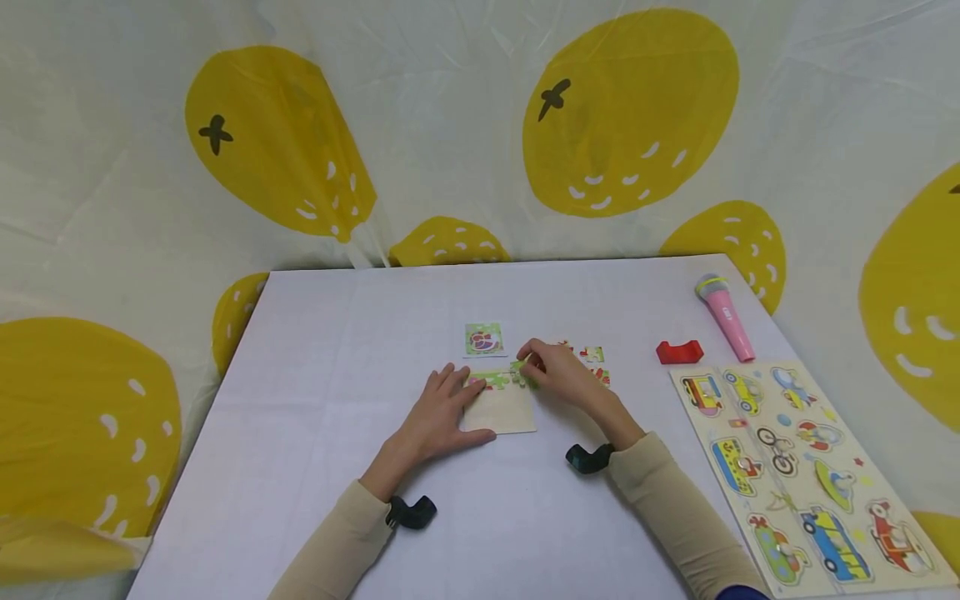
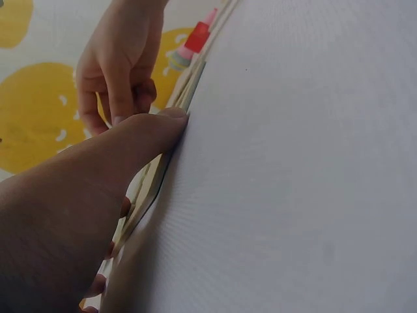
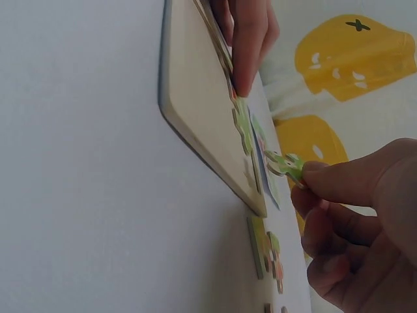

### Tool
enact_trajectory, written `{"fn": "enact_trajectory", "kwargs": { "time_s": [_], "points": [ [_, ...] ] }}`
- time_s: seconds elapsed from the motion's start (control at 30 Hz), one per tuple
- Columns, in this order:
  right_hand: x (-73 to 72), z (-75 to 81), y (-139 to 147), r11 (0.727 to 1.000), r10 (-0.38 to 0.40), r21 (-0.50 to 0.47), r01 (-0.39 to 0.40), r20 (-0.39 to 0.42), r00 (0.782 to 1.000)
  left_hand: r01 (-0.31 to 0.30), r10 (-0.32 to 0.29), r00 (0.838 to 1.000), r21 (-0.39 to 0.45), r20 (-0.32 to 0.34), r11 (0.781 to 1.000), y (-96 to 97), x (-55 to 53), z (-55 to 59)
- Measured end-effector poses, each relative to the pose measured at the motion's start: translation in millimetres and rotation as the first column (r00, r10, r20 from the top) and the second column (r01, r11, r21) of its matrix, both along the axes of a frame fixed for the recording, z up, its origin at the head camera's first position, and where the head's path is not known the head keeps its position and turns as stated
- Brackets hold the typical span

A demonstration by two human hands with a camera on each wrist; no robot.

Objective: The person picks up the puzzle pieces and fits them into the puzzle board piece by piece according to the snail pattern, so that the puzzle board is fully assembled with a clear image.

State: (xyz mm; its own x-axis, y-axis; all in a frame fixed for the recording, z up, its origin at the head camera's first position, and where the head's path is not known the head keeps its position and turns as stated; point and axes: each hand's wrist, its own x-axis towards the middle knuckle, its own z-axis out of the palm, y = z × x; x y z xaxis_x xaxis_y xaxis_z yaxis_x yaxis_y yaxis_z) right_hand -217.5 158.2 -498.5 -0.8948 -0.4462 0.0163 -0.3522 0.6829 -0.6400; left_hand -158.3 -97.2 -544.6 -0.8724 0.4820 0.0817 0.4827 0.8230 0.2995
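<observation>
A small wooden puzzle board (image 1: 502, 414) lies on the white table, with green and red puzzle pieces (image 3: 242, 127) set along its far edge. My left hand (image 1: 441, 408) rests at the board's left side, fingers spread. Its index fingertip touches the placed pieces, and the thumb lies along the near edge. Above the board's far right corner, my right hand (image 1: 558, 373) pinches a green jigsaw piece (image 3: 287, 165) between thumb and index finger. In the right wrist view this piece is tilted and raised off the board.
A picture card (image 1: 483, 339) lies behind the board. Several loose puzzle pieces (image 1: 592, 354) are scattered past the right hand. Farther right are a red block (image 1: 679, 352), a pink toy microphone (image 1: 727, 318) and a large vehicle peg puzzle (image 1: 776, 496).
</observation>
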Motion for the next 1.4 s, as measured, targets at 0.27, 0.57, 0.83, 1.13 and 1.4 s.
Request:
{"fn": "enact_trajectory", "kwargs": {
  "time_s": [0.27, 0.57, 0.83, 1.13, 1.4],
  "points": [
    [5.6, -5.0, -9, 1.0, 0.0, 0.02, -0.001, 0.029, 1.0, -0.006, 0.006, 1.0, 0.004, 0.011, 1.0, -0.4, 0.3, -1.2],
    [5.6, -9.8, -11, 0.999, -0.007, 0.054, 0.005, 0.026, 1.0, 0.001, 0.0, 1.0, 0.003, -0.001, 1.0, -0.6, -0.7, -1.7],
    [7.6, -11.3, -11, 0.997, 0.043, 0.069, -0.041, -0.02, 0.999, 0.003, -0.003, 1.0, -0.001, -0.007, 1.0, -0.6, -1.5, -2.6],
    [11.0, -9.4, -14, 0.991, 0.071, 0.119, -0.06, -0.093, 0.993, 0.007, -0.007, 1.0, 0.005, -0.029, 1.0, -0.7, -0.8, 1.0],
    [11.0, -10.9, -14, 0.99, 0.079, 0.121, -0.066, -0.108, 0.991, 0.008, -0.011, 0.998, 0.047, 0.062, 0.999, -7.0, -0.1, 6.9]
  ]
}}
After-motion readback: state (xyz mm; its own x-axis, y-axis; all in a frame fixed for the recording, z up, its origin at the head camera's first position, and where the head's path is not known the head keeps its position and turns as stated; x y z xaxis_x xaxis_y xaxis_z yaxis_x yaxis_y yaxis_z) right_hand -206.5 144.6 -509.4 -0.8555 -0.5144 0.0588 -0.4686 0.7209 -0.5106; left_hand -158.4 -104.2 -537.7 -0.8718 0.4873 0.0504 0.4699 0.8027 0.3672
